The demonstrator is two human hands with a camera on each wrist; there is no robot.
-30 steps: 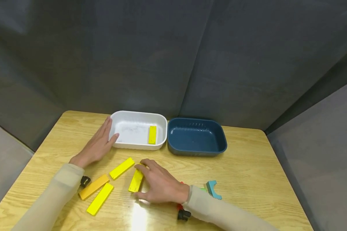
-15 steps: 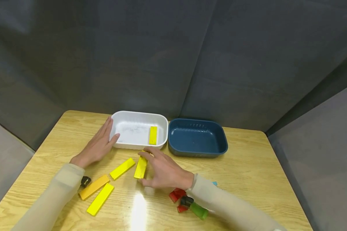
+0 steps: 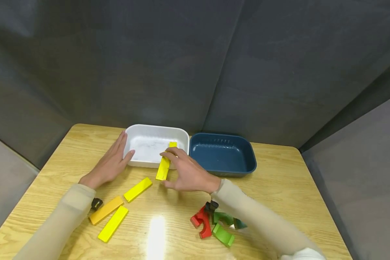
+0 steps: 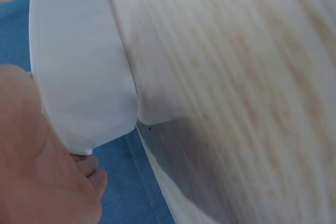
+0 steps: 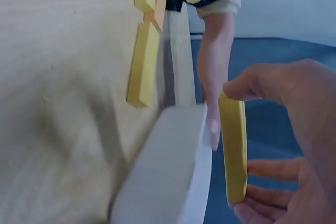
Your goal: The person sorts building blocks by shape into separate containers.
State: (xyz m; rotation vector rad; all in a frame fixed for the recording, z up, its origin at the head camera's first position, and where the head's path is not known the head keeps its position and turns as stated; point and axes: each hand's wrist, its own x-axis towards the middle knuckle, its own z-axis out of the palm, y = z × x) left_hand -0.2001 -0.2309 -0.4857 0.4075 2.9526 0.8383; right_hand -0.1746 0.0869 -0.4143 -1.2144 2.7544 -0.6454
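Between thumb and fingertips, my right hand (image 3: 193, 173) pinches a yellow block (image 3: 163, 169) by its ends, at the near rim of the white bin (image 3: 139, 163). The right wrist view shows the same yellow block (image 5: 234, 148) raised beside the bin wall (image 5: 163, 166). My left hand (image 3: 107, 162) rests against the bin's left side with straight fingers, the thumb over the rim. Inside the bin lies another yellow block (image 3: 173, 144), partly hidden behind the right hand. On the table between my arms are a yellow block (image 3: 138, 189), an orange block (image 3: 106, 210) and another yellow block (image 3: 113, 224).
A dark blue bin (image 3: 222, 172) adjoins the white bin on its right. Below the right forearm lie a red arch block (image 3: 203, 221), a green arch block (image 3: 223, 235) and other pieces partly covered by the sleeve. A dark curtain (image 3: 195, 65) hangs behind the table.
My right hand has carried the yellow block forward and slightly right, from the table to the white bin's near rim. The arch blocks have come out from under the right arm. My left hand stays put.
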